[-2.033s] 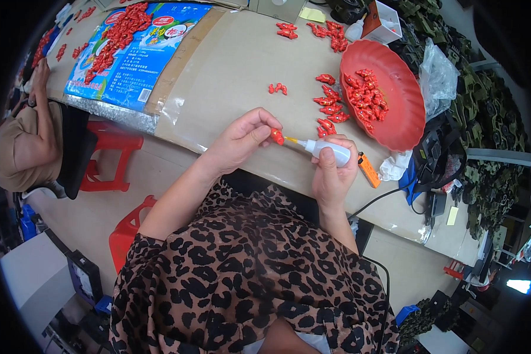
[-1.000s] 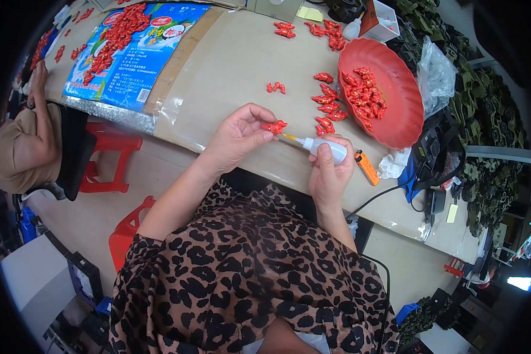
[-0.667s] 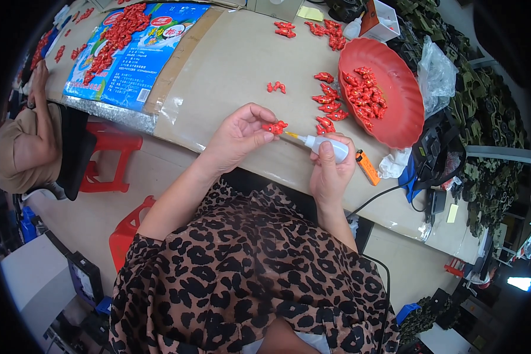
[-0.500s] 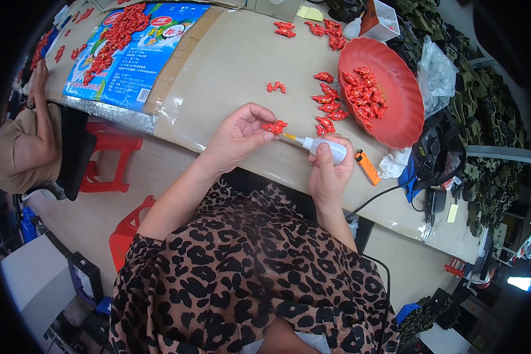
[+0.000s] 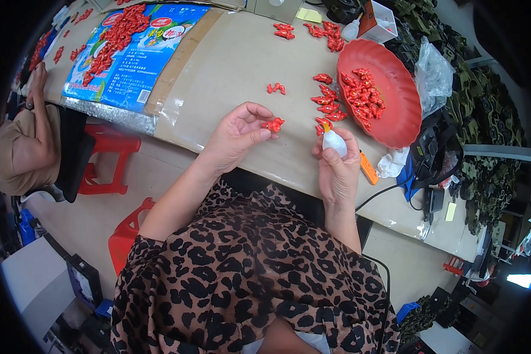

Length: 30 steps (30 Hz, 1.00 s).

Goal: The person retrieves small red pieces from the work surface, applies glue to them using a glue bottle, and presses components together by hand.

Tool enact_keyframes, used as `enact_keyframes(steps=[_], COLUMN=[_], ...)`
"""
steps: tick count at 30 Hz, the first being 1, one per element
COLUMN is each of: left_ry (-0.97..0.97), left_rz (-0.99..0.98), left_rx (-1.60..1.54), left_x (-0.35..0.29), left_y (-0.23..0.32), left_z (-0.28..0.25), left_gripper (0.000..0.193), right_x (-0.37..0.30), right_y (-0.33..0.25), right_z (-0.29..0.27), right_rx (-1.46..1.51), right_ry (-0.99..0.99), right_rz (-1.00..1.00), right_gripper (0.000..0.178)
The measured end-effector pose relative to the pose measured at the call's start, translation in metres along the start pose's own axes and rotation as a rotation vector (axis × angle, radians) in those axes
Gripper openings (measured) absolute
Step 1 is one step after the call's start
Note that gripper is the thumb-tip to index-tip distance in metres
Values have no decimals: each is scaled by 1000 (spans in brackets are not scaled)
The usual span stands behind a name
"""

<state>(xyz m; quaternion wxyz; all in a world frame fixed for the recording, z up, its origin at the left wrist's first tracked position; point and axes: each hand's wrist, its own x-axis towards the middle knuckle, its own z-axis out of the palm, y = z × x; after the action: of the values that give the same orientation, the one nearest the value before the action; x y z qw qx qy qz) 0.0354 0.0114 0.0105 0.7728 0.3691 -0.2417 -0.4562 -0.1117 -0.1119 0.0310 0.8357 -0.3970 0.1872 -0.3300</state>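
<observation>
My left hand [image 5: 233, 141] pinches a small glossy red plastic figure [image 5: 273, 124] between thumb and fingers, just above the table's near edge. My right hand [image 5: 340, 171] is closed around a small white squeeze bottle [image 5: 334, 143] whose yellowish nozzle points up and away from me. A gap separates the bottle from the held figure. Beyond the bottle, several red figures [image 5: 329, 108] lie in a column beside a scalloped red bowl [image 5: 408, 109], which holds a heap of similar ones. A few small red pieces [image 5: 277, 88] lie farther off on the table.
An orange lighter [image 5: 368, 169] and crumpled white tissue [image 5: 393, 162] lie right of my right hand. A blue printed sheet [image 5: 133, 79] at the left bears a pile of red pieces. A co-worker's arm [image 5: 39, 115] rests at the far left table edge, near a red stool [image 5: 109, 162].
My right hand has drawn the bottle rightward, away from the red figure, and its nozzle has swung from pointing left to pointing up. My left hand still holds the figure in nearly the same place.
</observation>
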Motion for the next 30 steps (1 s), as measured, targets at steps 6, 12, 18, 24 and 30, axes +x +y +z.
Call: enact_keyframes(steps=[6,12,18,24,30], left_ry=[-5,-8,-33,-66,-88], left_rz=[0,-30,-29,-50,-46], left_rx=[-70,-168,-204,-245,-240], left_x=[0,-2,-4,-3,-3], left_y=[1,2,4,3,4], left_z=[-2,-4,-6,-9,-8], left_gripper=[24,21,18,17,13], right_x=[6,21,67,89,96], right_y=[-6,-20,-11,4,10], right_z=[-2,19,25,56,63], right_rx=[12,-377,-744,-1524,-1715], right_ry=[-98,-95,-162,-97,-125], right_rz=[1,-48,64,-87,9], right_gripper=[37,33,32,27,27])
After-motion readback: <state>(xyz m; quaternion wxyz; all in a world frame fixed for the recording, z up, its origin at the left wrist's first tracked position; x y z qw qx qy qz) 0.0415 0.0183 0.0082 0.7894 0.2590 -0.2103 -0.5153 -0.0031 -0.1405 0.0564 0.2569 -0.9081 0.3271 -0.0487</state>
